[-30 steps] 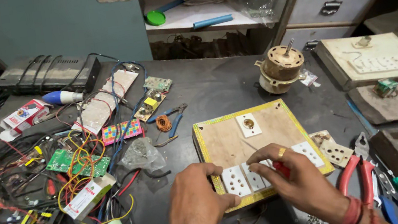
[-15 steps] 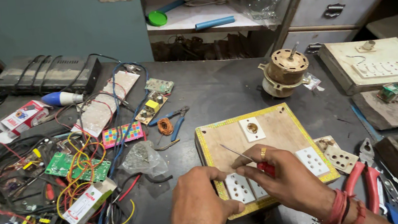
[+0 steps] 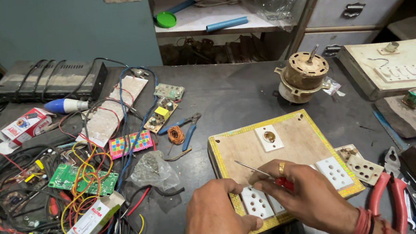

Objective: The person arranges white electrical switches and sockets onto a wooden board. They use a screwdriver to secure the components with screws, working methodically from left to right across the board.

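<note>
Fingers point(image 3: 271, 178) of the right hand point(image 3: 307, 194) are pinching shut around a red-handled screwdriver point(image 3: 265, 175), thin shaft pointing up-left over the board, so it looks like the person is in the middle of working on the white socket plates point(image 3: 258, 202) at the near edge of the wooden switchboard point(image 3: 296, 146). The left hand point(image 3: 215, 222) is curling closed at that same edge, thumb touching the board just beside the nearest plate, likely steadying it. Judging by the angle, the tip isn't seated on anything yet, so the next bit probably calls for lining it up with a screw head while keeping the board from sliding. Further out, red-handled pliers point(image 3: 386, 193) are lying to the right, a small motor point(image 3: 302, 76) is sitting behind the board, and tangled wires and circuit boards point(image 3: 75, 175) are sprawling off to the left.
</note>
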